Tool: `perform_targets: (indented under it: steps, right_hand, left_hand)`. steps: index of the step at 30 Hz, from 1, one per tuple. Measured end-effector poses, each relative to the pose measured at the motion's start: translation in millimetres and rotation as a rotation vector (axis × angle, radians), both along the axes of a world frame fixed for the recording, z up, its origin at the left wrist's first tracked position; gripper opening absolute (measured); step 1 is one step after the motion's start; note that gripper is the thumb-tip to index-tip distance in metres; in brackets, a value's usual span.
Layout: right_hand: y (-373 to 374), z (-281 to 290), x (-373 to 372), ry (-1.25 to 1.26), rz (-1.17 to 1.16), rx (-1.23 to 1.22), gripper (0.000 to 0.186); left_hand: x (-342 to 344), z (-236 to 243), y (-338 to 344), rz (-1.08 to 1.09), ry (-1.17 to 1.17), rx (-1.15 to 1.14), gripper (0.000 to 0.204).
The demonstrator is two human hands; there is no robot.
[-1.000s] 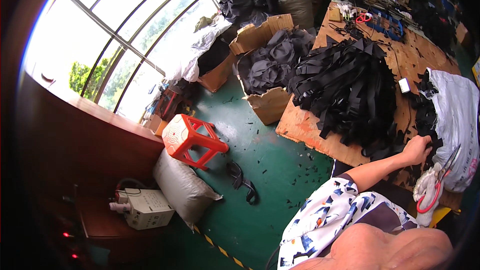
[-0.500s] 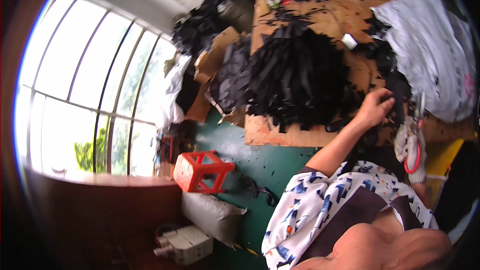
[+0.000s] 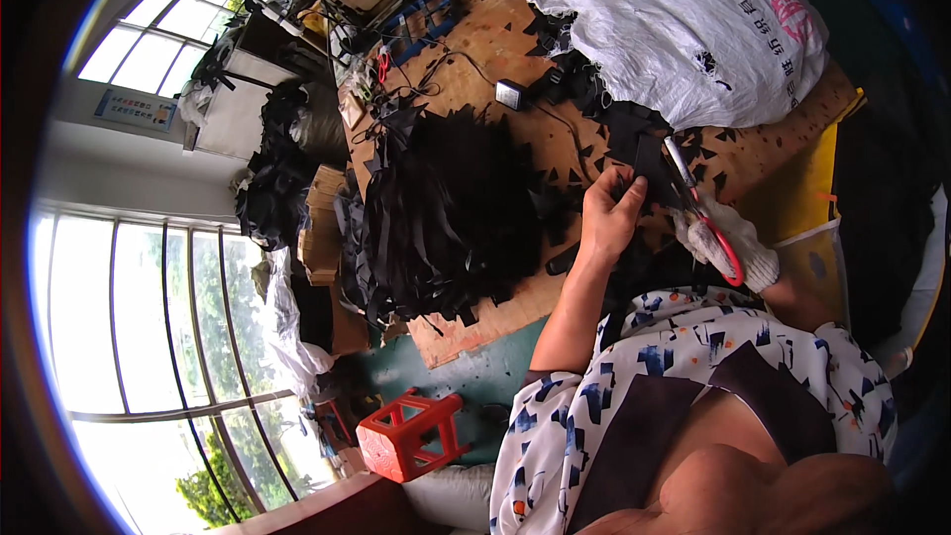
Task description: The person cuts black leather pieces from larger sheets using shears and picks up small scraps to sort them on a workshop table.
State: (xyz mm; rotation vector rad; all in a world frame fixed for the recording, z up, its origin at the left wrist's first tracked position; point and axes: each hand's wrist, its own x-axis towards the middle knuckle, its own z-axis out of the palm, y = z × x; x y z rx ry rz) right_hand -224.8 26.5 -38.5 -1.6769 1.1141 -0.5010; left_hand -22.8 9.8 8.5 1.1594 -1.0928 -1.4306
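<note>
Your left hand (image 3: 611, 213) pinches a black strip (image 3: 649, 157) between thumb and fingers, over the near part of the table (image 3: 485, 0) and just beside the white sack (image 3: 684, 30). Your right hand (image 3: 741, 246) (the 1 in the glove) is closed around the scissors (image 3: 679, 160), whose blades lie next to the strip; whether they touch it, I cannot tell. To your left sits a black heap (image 3: 446, 218).
</note>
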Motion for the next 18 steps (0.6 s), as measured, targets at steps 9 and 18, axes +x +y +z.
perform_targets:
  steps: [9,18]
  right_hand:
    - [5.2,35.1,10.3,0.104,-0.007,-0.36,0.045]
    - [11.9,13.6,10.2,-0.303,-0.074,-0.116,0.048]
  left_hand:
    - [-1.6,-10.0,1.7,-0.015,-0.221,-0.079,0.011]
    - [-1.1,-7.1,-0.3,-0.02,-0.174,-0.071,0.01]
